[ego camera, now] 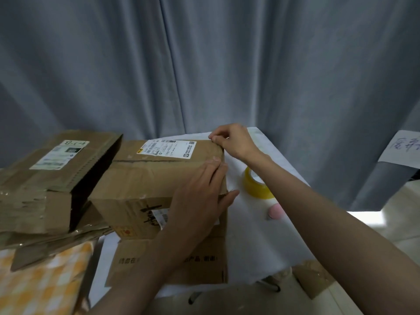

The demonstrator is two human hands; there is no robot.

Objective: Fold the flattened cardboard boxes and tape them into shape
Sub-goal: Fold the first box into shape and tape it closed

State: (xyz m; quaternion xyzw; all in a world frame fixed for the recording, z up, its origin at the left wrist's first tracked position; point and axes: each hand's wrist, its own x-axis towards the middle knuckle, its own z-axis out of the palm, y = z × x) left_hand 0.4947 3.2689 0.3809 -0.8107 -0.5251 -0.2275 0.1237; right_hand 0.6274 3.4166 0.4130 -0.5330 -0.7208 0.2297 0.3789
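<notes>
A folded brown cardboard box [145,178] with a white shipping label stands on the white table [256,233]. My left hand [200,196] lies flat on the box's top near its right edge, fingers straight, thumb over the side. My right hand [231,139] has its fingers curled at the box's far right corner, pinching something thin there, which I cannot make out. A roll of yellowish tape [256,184] sits on the table just right of the box. One box flap [168,262] lies open toward me.
Another brown box [52,176] stands at the left on flattened cardboard [54,244]. An orange checked cloth [38,283] lies at the lower left. A small pink object [276,211] rests near the tape. Grey curtains [204,64] hang behind; a paper sign [402,147] is at right.
</notes>
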